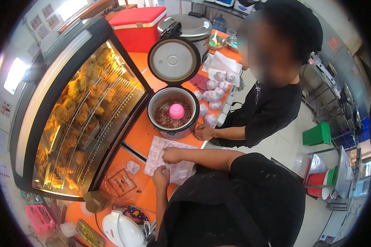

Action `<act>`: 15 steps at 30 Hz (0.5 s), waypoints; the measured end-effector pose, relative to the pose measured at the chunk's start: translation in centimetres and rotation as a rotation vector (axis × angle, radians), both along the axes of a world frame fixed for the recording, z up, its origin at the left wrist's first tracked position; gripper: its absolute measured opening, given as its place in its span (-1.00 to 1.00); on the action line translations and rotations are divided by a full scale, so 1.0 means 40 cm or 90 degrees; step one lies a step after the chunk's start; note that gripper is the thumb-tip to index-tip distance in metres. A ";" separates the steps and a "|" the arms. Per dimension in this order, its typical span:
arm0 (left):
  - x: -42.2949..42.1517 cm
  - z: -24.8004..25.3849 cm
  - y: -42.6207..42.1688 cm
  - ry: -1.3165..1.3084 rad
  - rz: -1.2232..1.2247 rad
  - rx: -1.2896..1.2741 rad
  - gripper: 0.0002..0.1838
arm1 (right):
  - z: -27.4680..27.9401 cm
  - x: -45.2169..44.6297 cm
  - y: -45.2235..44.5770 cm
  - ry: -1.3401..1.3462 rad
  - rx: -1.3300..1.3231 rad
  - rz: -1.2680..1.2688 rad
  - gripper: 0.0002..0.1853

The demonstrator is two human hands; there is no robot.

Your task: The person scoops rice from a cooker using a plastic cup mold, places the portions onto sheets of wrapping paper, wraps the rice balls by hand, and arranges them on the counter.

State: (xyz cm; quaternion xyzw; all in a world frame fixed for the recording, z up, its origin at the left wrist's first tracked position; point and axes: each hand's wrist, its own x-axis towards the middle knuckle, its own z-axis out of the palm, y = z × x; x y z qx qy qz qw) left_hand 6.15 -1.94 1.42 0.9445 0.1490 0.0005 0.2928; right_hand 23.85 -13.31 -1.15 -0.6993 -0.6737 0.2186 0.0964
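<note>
Both my hands are over a printed white wrapping paper (pixel 179 169) on the orange counter. My left hand (pixel 160 176) is closed at the paper's lower left edge. Just above it, my right hand (pixel 172 155) has its fingers bent together on the paper; what lies between them is too small to tell. Beyond the paper stands an open cooker (pixel 173 131) holding dark reddish-brown food (pixel 164 117) and a pink bowl (pixel 177 111). One small wrapped bundle (pixel 132 166) sits left of my hands, near a clear plastic bag with a printed label (pixel 121 182).
Several wrapped bundles (pixel 212 94) lie right of the cooker. A co-worker in black (pixel 264 111) stands there, a hand (pixel 204 132) on the counter edge. At left is a glass case of fried food (pixel 82 119). A red cooler (pixel 137 29) and a white appliance (pixel 121 230) also stand there.
</note>
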 end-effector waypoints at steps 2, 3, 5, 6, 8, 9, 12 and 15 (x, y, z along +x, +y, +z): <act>0.013 -0.044 0.023 0.045 0.043 -0.117 -0.64 | -0.008 0.006 0.019 0.038 -0.092 -0.077 -0.82; 0.020 -0.068 0.037 0.026 0.034 -0.096 -0.64 | -0.012 0.001 0.025 0.056 -0.114 -0.115 -0.83; 0.022 -0.167 0.064 0.021 0.060 -0.023 -0.65 | -0.030 0.021 0.017 0.218 -0.028 -0.196 -0.77; 0.026 -0.109 0.065 0.007 0.048 -0.026 -0.65 | -0.241 0.015 0.017 0.396 0.124 -0.351 -0.76; 0.015 -0.107 0.063 0.010 0.089 -0.077 -0.69 | -0.098 0.043 0.026 0.142 -0.095 -0.232 -0.77; -0.004 -0.099 0.061 -0.018 0.113 -0.082 -0.72 | -0.114 0.044 0.017 0.088 -0.038 -0.156 -0.80; 0.022 -0.058 0.040 0.015 0.161 -0.104 -0.74 | -0.038 0.077 -0.014 0.134 0.002 -0.172 -0.81; 0.023 -0.081 0.037 0.066 0.252 -0.169 -0.76 | -0.057 0.093 -0.004 0.147 -0.035 -0.272 -0.80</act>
